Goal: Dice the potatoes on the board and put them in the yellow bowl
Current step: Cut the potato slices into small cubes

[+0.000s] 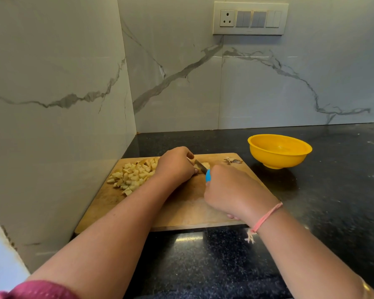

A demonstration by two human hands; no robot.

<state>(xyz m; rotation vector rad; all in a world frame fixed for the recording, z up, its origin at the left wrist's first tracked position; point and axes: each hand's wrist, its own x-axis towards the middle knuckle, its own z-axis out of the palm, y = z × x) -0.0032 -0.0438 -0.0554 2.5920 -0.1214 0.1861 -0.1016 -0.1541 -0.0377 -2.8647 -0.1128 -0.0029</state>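
Sleeve: dark pink cloth [37,290] at the bottom left corner, on the left arm.
Wrist thread: a pink thread bracelet [266,219] round the right wrist, its frayed ends hanging toward the table.
Right hand: the right hand [231,190] lies back up over the near right part of the board, its grip clamped round the handle of the knife, fingers curled underneath.
Knife: a blue-handled knife [207,175]; only a little of the handle shows past the hand. The blade points away and to the left, with its edge down on the potato piece.
Left hand: the left hand [175,165] arches over the potato piece from above. Its fingers are curled down and its grip is closed on the piece, the fingertips just beside the blade.
Potato piece: a pale potato piece [206,164] on the board between the two hands (mostly hidden, so its shape cannot be told).
Diced potato: a heap of pale diced potato [132,175] on the far left part of the board, reaching up to the left hand.
Board: a wooden chopping board [181,212] flat on the table, its left corners close to the side wall.
Peel scraps: brownish peel scraps [233,161] at the board's far right corner.
Yellow bowl: the yellow bowl [276,159] stands upright on the table, beyond and to the right of the board, apart from it.
Table: black speckled stone table [225,255].
Wall: white marble wall [268,87] with grey veins, carrying a switch panel [249,18] with a socket.
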